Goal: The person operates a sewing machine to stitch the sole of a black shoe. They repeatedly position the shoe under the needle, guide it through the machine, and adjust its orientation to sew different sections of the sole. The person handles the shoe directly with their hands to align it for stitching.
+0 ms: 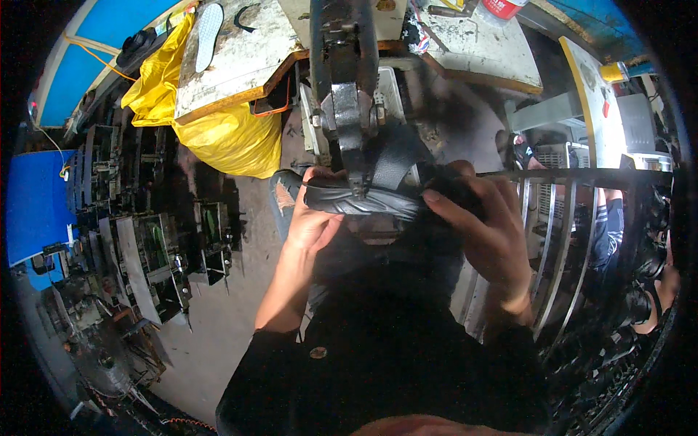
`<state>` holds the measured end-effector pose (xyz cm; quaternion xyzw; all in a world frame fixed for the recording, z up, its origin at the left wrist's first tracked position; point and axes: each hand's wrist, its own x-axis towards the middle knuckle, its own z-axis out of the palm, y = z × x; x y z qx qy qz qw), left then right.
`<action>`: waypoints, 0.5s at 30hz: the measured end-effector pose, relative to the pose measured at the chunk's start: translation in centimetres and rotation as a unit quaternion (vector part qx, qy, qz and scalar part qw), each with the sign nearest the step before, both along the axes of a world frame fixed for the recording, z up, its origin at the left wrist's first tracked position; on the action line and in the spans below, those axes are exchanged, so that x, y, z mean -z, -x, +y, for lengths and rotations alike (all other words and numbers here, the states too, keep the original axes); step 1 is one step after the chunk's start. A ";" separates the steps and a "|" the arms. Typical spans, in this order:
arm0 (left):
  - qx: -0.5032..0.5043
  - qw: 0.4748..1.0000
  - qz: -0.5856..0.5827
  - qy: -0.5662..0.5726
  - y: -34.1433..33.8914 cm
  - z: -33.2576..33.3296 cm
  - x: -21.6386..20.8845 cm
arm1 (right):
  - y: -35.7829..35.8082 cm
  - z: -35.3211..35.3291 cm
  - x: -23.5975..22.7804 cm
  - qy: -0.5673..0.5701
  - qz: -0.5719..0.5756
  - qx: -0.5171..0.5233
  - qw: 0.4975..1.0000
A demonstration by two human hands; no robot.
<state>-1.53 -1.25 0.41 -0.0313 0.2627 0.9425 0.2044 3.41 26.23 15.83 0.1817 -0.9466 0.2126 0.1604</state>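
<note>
Fingers curled part-closed, your left hand (313, 221) and right hand (494, 229) hold a black shoe (385, 202) at the tip of a metal arm (345, 109), work seemingly midway, the shoe not yet released.

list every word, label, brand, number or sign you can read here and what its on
Red label on the clear bottle, upper right: pale print, small and partly legible at best; wording not copied out.
Black piece at the machine: no readable text.
Insole: no readable text.
</note>
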 end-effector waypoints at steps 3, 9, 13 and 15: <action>0.007 1.000 0.003 -0.010 0.1 -0.7 0.8 | -0.2 -0.2 -0.1 0.003 -0.009 -0.002 1.000; 0.007 1.000 0.010 -0.014 0.4 -1.0 1.1 | -0.2 -0.3 0.0 -0.003 -0.008 -0.009 1.000; 0.013 0.999 0.040 -0.019 0.7 -1.0 0.6 | 0.1 -0.4 0.2 -0.003 -0.001 -0.023 1.000; 0.012 0.999 0.029 -0.018 0.8 -1.3 0.7 | 0.2 -0.5 0.3 0.001 0.003 -0.027 1.000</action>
